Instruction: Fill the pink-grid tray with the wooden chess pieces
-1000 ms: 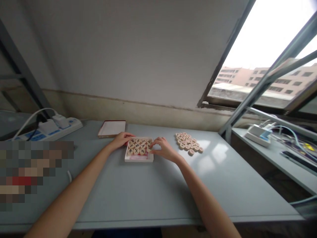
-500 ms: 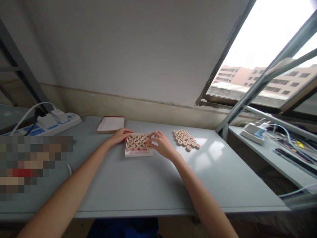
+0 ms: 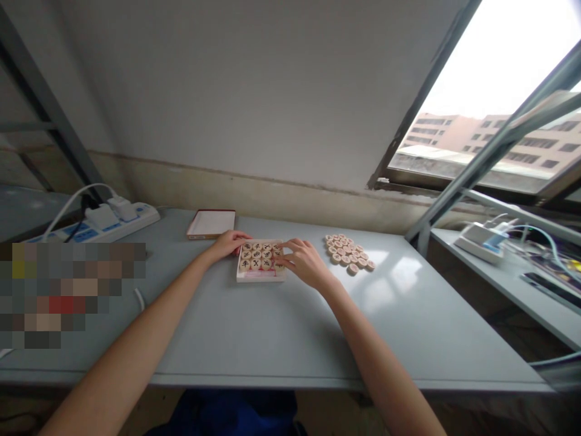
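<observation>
A small white box [image 3: 259,277] on the grey table [image 3: 272,339] holds several round wooden chess pieces [image 3: 255,256] with black characters. My left hand [image 3: 229,242] rests against the box's far left corner, fingers curled on its edge. At the box's right side my right hand [image 3: 303,261] has its fingertips pinched on a piece in the right column. A loose pile of wooden chess pieces [image 3: 347,252] lies on the table to the right of that hand.
The box's red-edged lid [image 3: 211,223] lies at the back left. A white power strip [image 3: 113,219] with plugs sits at the far left. Right of the table stands a metal frame post [image 3: 420,233] and a second desk [image 3: 512,284] with chargers and cables.
The view shifted slightly. My right hand stayed at the box's right side with small finger movements over the pieces. My left hand kept its place on the box's corner.
</observation>
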